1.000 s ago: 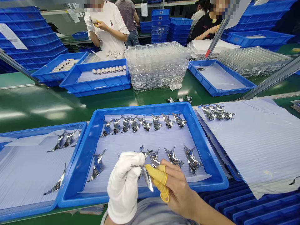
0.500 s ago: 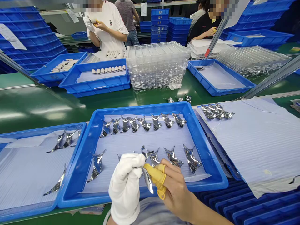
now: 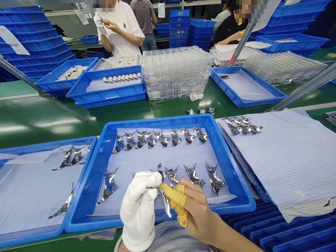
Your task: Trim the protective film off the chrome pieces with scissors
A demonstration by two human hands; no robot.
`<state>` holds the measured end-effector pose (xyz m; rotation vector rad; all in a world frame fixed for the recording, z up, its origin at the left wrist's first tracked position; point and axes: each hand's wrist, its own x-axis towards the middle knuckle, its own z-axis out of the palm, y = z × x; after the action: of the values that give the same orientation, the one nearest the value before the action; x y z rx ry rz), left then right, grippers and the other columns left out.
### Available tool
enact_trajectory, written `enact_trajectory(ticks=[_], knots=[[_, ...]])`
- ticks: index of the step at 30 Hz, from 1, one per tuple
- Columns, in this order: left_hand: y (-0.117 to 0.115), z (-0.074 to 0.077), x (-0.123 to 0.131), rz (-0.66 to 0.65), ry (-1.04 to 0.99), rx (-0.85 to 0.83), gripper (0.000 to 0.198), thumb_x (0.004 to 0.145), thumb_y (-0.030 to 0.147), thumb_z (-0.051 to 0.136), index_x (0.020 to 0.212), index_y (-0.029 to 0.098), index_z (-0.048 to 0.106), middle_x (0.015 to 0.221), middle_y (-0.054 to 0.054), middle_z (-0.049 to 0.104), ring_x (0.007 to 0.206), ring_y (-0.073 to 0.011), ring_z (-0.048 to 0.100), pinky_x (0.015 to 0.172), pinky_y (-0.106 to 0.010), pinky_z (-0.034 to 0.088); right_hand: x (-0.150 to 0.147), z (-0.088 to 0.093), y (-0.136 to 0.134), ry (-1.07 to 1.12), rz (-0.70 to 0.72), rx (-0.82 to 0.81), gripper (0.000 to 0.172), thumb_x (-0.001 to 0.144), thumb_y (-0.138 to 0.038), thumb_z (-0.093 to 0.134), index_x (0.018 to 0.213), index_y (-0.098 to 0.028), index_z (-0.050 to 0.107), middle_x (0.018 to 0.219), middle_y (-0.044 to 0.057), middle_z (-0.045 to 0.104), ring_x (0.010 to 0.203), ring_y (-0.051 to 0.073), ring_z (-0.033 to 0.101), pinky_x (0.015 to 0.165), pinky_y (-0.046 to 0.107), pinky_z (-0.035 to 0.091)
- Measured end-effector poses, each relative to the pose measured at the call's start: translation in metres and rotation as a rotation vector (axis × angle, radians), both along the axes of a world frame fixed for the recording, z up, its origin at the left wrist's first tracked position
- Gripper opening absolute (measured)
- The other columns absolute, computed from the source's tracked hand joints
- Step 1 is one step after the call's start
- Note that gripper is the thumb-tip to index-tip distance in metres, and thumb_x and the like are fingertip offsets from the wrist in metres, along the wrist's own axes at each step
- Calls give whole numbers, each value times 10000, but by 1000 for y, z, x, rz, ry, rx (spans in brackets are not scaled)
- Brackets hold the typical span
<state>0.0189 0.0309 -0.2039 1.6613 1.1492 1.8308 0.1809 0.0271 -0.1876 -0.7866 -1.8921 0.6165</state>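
My left hand (image 3: 139, 210), in a white glove, pinches a shiny chrome part (image 3: 165, 203) at its upper end. On the other side, my right hand (image 3: 193, 206) has yellow finger cots over its fingertips, which press against the same curved piece. Both hands hover over the near side of a blue tray (image 3: 228, 164) lined with pale sheeting. A row of chrome parts (image 3: 175, 136) lies along the tray's far side. Nearer, more of them (image 3: 215, 177) lie spread out, some partly hidden behind my hands.
Another blue tray (image 3: 26, 229) with several chrome parts stands at left. White sheeting (image 3: 288, 150) at right bears three more. Behind are stacked clear plastic trays (image 3: 178, 73), blue trays (image 3: 105, 92) and a slanted metal post (image 3: 241, 43). Co-workers (image 3: 126, 28) handle parts across the bench.
My hands stay almost in place, with the left shifted slightly left and down. The chrome part between them has tilted a little.
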Motion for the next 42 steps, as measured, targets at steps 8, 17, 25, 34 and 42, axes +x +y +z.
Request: enact_trajectory(ticks=[8,17,25,34,42], knots=[[-1,1,2,-26,-52,5,235,923,114,626,1113,217,719,972,-54,740,944,-205,666,780,-337,579,2,2,-2,-80,-48,101,262,812,-23,425,921,-179,604,679,21,529,615,186,433,528,290,292],[-3,-5,2,20,-46,-44,200,919,153,640,1080,237,723,985,-44,752,951,-212,695,813,-367,598,-4,-3,-4,-94,-107,63,249,834,-4,410,825,-177,589,683,45,552,623,186,426,522,296,318],[-4,-4,6,7,44,-30,283,932,104,604,1150,251,708,1040,-30,730,1002,-182,656,893,-343,552,-6,-4,-6,-87,-125,32,294,849,5,393,932,-155,625,721,62,562,661,210,449,546,301,375],[-2,1,6,20,23,-35,266,932,107,593,1125,249,709,1020,-35,718,967,-191,644,856,-356,563,-3,0,-3,-90,-82,36,309,854,-11,410,1000,-153,642,729,54,575,666,207,464,537,298,372],[-2,3,7,23,-4,-79,178,943,154,600,1047,236,718,988,-35,719,934,-188,671,861,-344,567,-1,-1,-3,-91,-77,78,263,852,-34,413,895,-179,627,712,55,583,641,201,464,527,310,359]])
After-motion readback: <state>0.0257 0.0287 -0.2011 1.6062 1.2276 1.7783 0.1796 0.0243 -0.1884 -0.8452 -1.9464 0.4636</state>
